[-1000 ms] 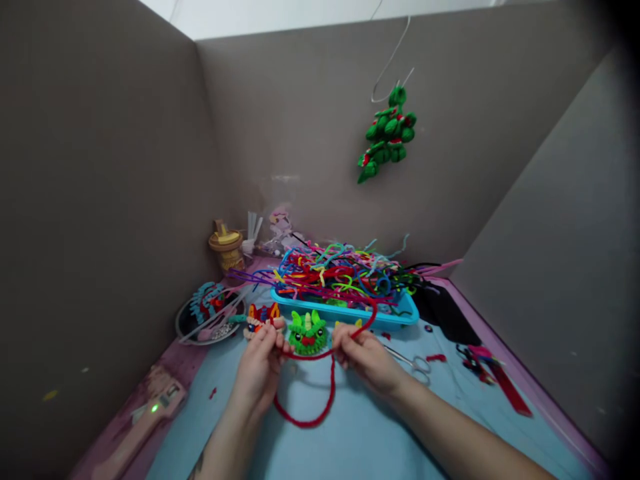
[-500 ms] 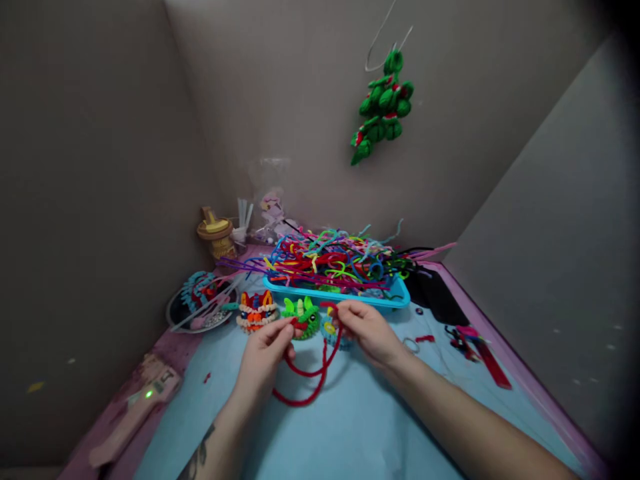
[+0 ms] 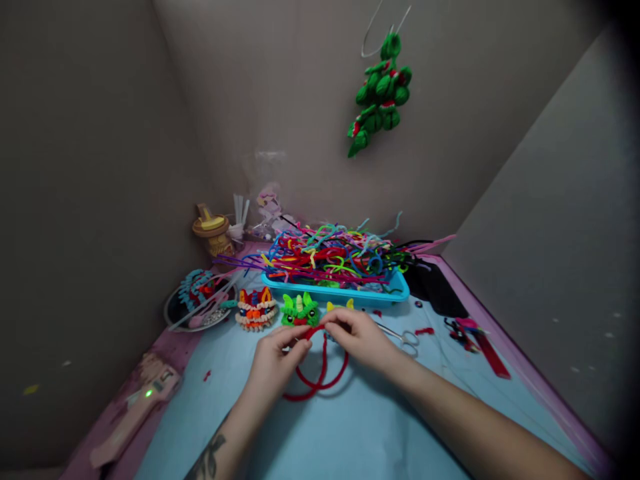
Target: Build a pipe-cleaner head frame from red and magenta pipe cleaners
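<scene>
Red fuzzy stem (image 3: 318, 387) curls over the blue surface (image 3: 325, 440), its loops hanging below the fingers (image 3: 300, 348) and toward the person. From where I stand, the blue tray (image 3: 335, 291) lies well beyond the fingertips, the green animal head (image 3: 300, 309) just past them. Left hand (image 3: 277, 355) and right hand (image 3: 359, 338) each pinch the stem, fingers drawn together with no gap I can make out. The short span between them runs sideways, rising slightly to the right; both hands are on it, the loose tail lying closer to the left.
</scene>
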Action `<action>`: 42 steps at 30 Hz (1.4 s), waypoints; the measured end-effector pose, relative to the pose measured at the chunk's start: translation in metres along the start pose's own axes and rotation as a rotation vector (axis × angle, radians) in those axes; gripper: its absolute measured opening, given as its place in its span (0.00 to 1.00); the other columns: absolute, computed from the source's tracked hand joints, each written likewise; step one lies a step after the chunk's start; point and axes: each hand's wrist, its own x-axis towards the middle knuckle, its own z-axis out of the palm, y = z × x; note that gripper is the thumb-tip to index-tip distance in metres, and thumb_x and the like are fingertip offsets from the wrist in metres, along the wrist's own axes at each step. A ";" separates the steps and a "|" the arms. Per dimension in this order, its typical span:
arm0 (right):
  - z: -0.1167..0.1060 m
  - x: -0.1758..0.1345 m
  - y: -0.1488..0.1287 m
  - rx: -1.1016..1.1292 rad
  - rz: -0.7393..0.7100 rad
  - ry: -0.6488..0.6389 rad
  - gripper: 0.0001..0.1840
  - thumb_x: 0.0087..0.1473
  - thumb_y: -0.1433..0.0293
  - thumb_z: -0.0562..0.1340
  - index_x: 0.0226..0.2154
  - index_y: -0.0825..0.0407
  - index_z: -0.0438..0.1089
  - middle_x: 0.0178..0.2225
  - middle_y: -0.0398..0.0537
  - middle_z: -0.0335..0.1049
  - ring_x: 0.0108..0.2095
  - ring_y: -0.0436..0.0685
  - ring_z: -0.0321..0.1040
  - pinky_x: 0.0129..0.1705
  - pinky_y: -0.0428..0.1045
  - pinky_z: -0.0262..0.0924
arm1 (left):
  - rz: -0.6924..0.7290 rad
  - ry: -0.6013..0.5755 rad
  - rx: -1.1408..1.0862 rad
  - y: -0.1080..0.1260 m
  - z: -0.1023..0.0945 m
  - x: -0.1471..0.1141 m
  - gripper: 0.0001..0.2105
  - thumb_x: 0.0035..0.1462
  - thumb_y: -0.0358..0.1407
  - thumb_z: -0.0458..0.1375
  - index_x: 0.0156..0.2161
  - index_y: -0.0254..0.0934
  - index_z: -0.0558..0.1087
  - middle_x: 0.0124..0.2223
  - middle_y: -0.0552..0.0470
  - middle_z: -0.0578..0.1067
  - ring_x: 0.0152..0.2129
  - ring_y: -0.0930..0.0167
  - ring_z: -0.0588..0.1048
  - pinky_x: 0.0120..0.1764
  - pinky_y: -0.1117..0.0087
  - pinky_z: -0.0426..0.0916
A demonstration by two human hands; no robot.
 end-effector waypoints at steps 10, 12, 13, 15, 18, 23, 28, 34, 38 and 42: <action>0.001 -0.002 -0.003 -0.139 -0.148 0.012 0.09 0.53 0.74 0.57 0.32 0.52 0.73 0.31 0.46 0.74 0.34 0.53 0.67 0.38 0.47 0.58 | 0.012 -0.004 0.104 0.005 0.003 -0.002 0.11 0.52 0.36 0.56 0.38 0.36 0.78 0.32 0.47 0.78 0.26 0.69 0.74 0.31 0.71 0.67; 0.000 -0.002 -0.003 -0.130 -0.141 -0.005 0.09 0.53 0.74 0.57 0.32 0.52 0.74 0.30 0.45 0.74 0.33 0.53 0.67 0.37 0.47 0.58 | -0.049 -0.011 0.054 0.006 0.004 -0.002 0.12 0.51 0.37 0.56 0.38 0.35 0.78 0.31 0.47 0.78 0.26 0.69 0.74 0.31 0.71 0.67; 0.000 -0.002 -0.003 -0.123 -0.127 -0.010 0.09 0.53 0.74 0.58 0.32 0.52 0.74 0.29 0.45 0.74 0.33 0.52 0.67 0.37 0.47 0.58 | -0.099 -0.022 0.008 0.007 0.004 -0.002 0.12 0.51 0.37 0.57 0.37 0.34 0.78 0.30 0.48 0.78 0.26 0.69 0.74 0.30 0.71 0.67; -0.001 -0.001 -0.002 -0.087 -0.093 -0.005 0.09 0.53 0.73 0.58 0.31 0.52 0.74 0.29 0.45 0.74 0.32 0.52 0.68 0.36 0.46 0.59 | -0.222 -0.047 -0.115 0.006 0.004 -0.001 0.13 0.49 0.37 0.58 0.37 0.33 0.78 0.27 0.48 0.78 0.25 0.69 0.75 0.30 0.71 0.67; -0.004 -0.002 -0.001 -0.012 -0.061 0.029 0.09 0.53 0.71 0.58 0.31 0.53 0.74 0.31 0.47 0.74 0.32 0.52 0.68 0.35 0.46 0.59 | -0.361 -0.068 -0.297 0.005 0.005 -0.001 0.14 0.45 0.37 0.61 0.37 0.31 0.77 0.27 0.49 0.78 0.24 0.69 0.75 0.30 0.71 0.67; -0.005 -0.006 -0.006 -0.067 -0.105 -0.067 0.08 0.50 0.72 0.61 0.32 0.51 0.76 0.31 0.46 0.75 0.33 0.53 0.69 0.36 0.46 0.59 | -0.286 -0.080 -0.393 0.007 0.011 -0.004 0.11 0.42 0.34 0.62 0.34 0.32 0.73 0.23 0.53 0.75 0.21 0.73 0.73 0.29 0.74 0.65; -0.004 -0.011 -0.011 -0.145 -0.108 -0.185 0.08 0.50 0.74 0.60 0.29 0.51 0.76 0.28 0.45 0.74 0.30 0.52 0.68 0.33 0.45 0.56 | -0.157 -0.162 -0.425 0.010 0.015 -0.008 0.13 0.46 0.33 0.60 0.37 0.37 0.62 0.24 0.58 0.74 0.22 0.75 0.71 0.28 0.76 0.63; -0.009 -0.013 -0.013 -0.212 -0.128 -0.233 0.08 0.49 0.74 0.59 0.25 0.52 0.74 0.25 0.43 0.71 0.28 0.51 0.65 0.32 0.45 0.55 | -0.077 -0.275 -0.321 0.010 0.016 -0.015 0.12 0.52 0.35 0.57 0.41 0.36 0.64 0.28 0.53 0.74 0.26 0.73 0.73 0.30 0.74 0.64; -0.011 -0.012 -0.011 -0.192 -0.068 -0.203 0.08 0.49 0.74 0.58 0.22 0.53 0.71 0.22 0.42 0.68 0.25 0.50 0.62 0.28 0.44 0.53 | -0.074 -0.261 -0.286 0.011 0.017 -0.015 0.12 0.52 0.36 0.56 0.43 0.35 0.66 0.32 0.50 0.75 0.28 0.71 0.74 0.32 0.73 0.66; -0.008 -0.007 -0.008 -0.061 0.034 -0.122 0.08 0.49 0.72 0.58 0.23 0.55 0.71 0.22 0.43 0.68 0.25 0.50 0.61 0.27 0.44 0.53 | -0.074 -0.130 -0.094 0.010 0.014 -0.010 0.09 0.51 0.37 0.56 0.35 0.34 0.72 0.30 0.50 0.76 0.27 0.71 0.72 0.31 0.73 0.65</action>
